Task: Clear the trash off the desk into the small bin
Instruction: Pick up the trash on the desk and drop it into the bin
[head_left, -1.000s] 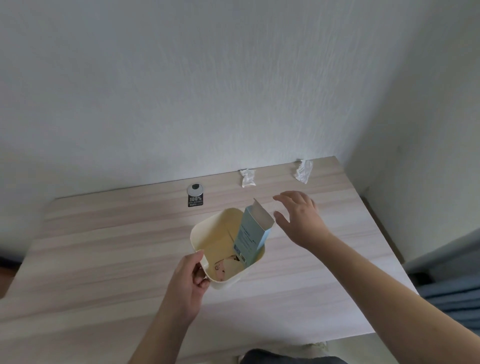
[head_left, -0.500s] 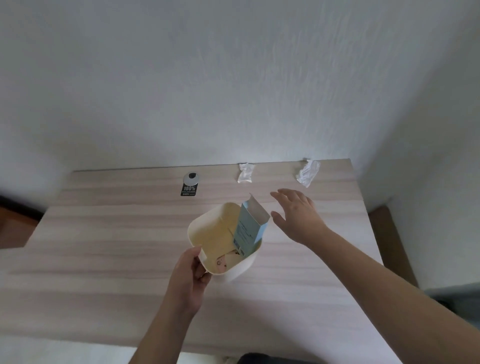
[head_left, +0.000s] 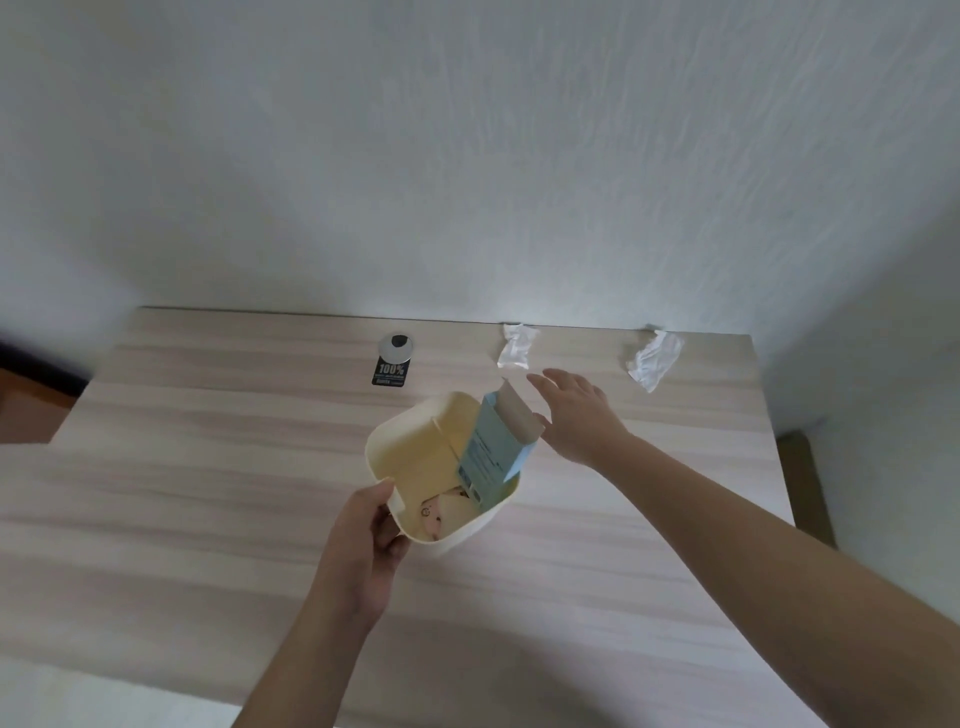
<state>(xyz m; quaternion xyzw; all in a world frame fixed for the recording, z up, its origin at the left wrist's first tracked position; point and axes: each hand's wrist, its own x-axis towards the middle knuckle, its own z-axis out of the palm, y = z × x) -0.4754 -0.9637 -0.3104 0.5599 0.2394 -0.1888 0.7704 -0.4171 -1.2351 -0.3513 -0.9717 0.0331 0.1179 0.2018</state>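
Note:
A small cream bin (head_left: 410, 447) stands mid-desk with its lid swung open. A light blue carton (head_left: 493, 452) sticks up out of it, leaning on the right rim, with a pale scrap below it. My left hand (head_left: 371, 540) grips the bin's near rim. My right hand (head_left: 576, 415) hovers open just right of the carton, fingers spread, holding nothing. Two crumpled white tissues lie near the wall: one (head_left: 515, 347) just beyond my right fingertips, the other (head_left: 653, 358) further right.
The pale wooden desk (head_left: 208, 493) ends at a white wall at the back and at a free edge on the right. A black label with a round silver cap (head_left: 393, 358) lies at the back, left of the tissues.
My right hand has drifted slightly away from the carton toward the nearer tissue. The view has shifted, so the desk sits more squarely. My left hand stays on the bin.

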